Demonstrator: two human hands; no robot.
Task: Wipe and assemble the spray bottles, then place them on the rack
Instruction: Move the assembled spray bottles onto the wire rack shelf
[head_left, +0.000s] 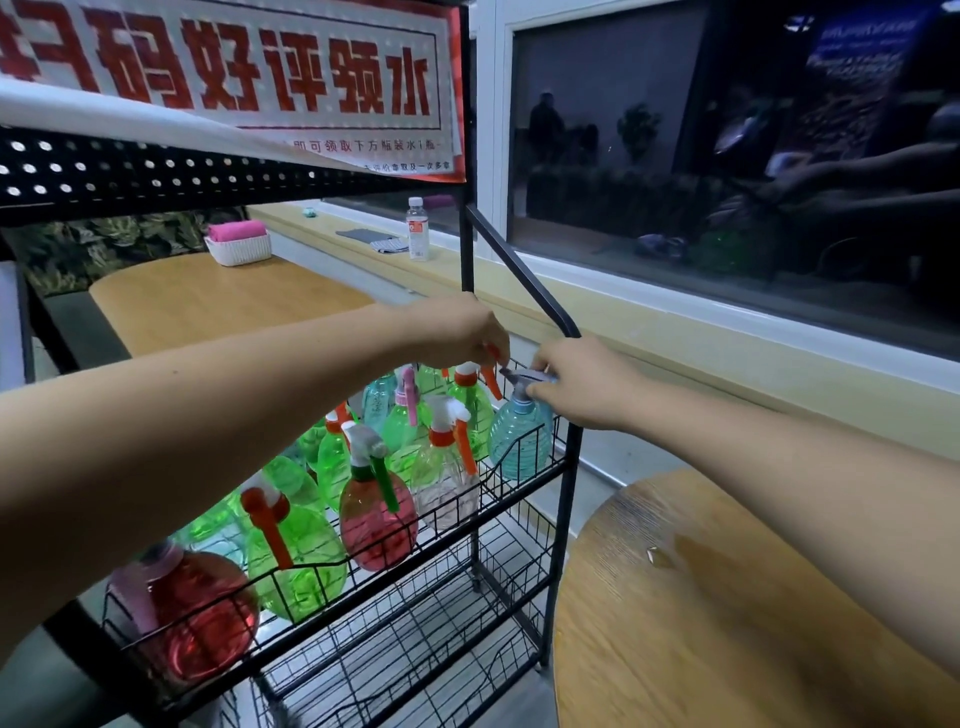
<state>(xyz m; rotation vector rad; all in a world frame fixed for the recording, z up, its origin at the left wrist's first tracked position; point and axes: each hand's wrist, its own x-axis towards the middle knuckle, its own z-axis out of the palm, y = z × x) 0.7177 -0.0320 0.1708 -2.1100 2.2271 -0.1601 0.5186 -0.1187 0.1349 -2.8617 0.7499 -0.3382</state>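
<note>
Looking down through the head camera at the black wire rack (569, 467), I start at its left end, where a round red bottle (202, 613) with a pink sprayer sits in the rack's upper basket and a green bottle (296, 561) with an orange trigger stands just beside it. Further along the same basket stand a red bottle with a green trigger (376, 519) and a clear bottle (447, 483) with an orange trigger, with more green bottles crowded at the back of the rack behind them. On top of the rack, above its perforated panel, hangs a white sign (234, 67) with red characters. Behind the rack a white basket (239, 249) holding a pink cloth rests on a wooden surface, and a water bottle (417, 228) stands on the ledge further back. My left hand (457, 332) is over the back of the rack's basket, fingers curled down and pinching the orange-and-white sprayer head (467, 373) of a green bottle there. At the right end of the rack, in the corner of the basket, the blue bottle (519, 436) stands upright, and my right hand (587, 384) grips its grey-white sprayer head (524, 378) from the side, fingers closed round it. To the right of the rack stands a round wooden table (727, 597) with a small wet patch (660, 556) on top
</note>
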